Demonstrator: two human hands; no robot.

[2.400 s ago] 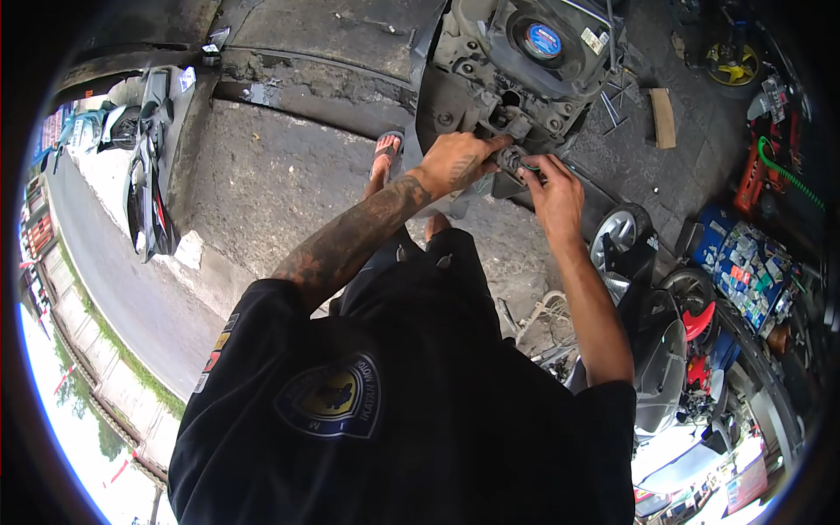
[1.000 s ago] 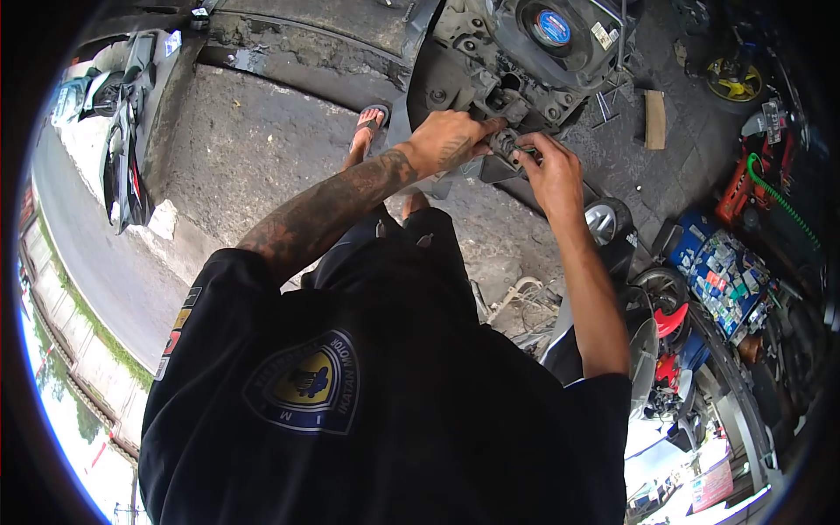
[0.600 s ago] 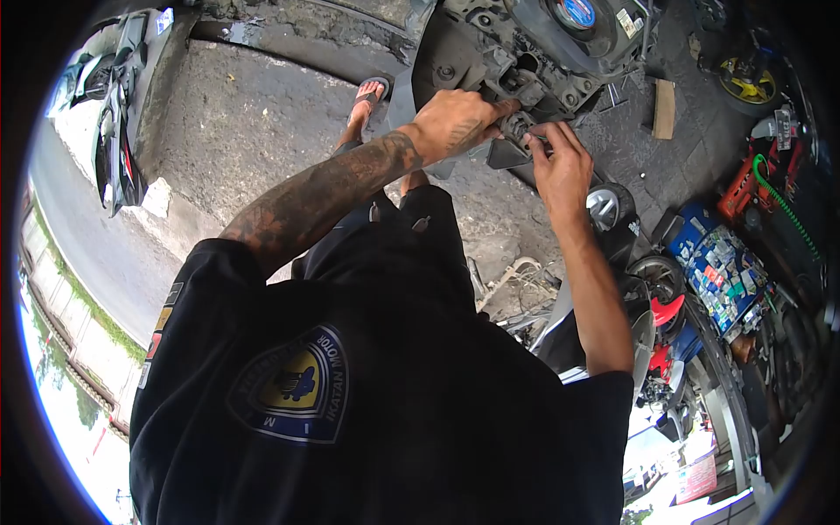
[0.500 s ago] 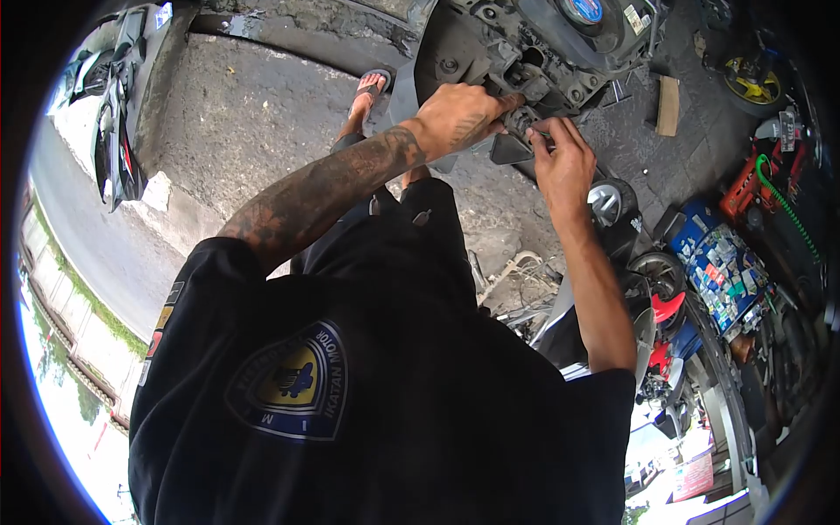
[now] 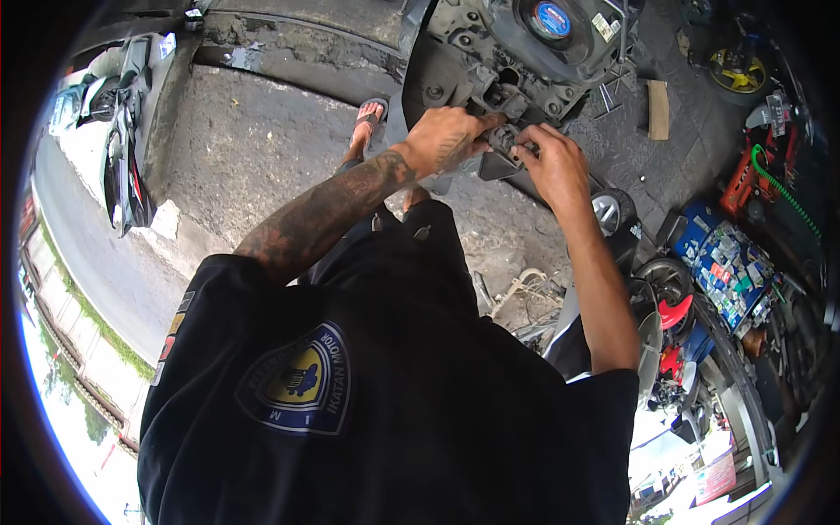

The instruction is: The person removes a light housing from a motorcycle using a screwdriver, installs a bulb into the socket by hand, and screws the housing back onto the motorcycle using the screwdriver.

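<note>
My left hand (image 5: 444, 140), at the end of a tattooed forearm, has its fingers closed on a small greyish metal part (image 5: 505, 138) at the edge of a dismantled motorbike body (image 5: 453, 74). From the other side comes my right hand (image 5: 557, 164), its thumb and fingertips pinched together against the same part. Whatever is between those right fingertips is too small to make out. Just below the part, a dark flat plate (image 5: 496, 168) sticks out between both hands.
A round tin with a blue label (image 5: 553, 17) sits on the motorbike body. Metal T-handle tools (image 5: 607, 101) and a wooden block (image 5: 658, 110) lie on the floor to the right. Farther right are a wheel (image 5: 611, 210) and a sticker-covered blue drum (image 5: 722, 271).
The right hand has moved slightly left, closer to the left hand, with its fingertips now against the metal part. The whole view has shifted a little with the head.
</note>
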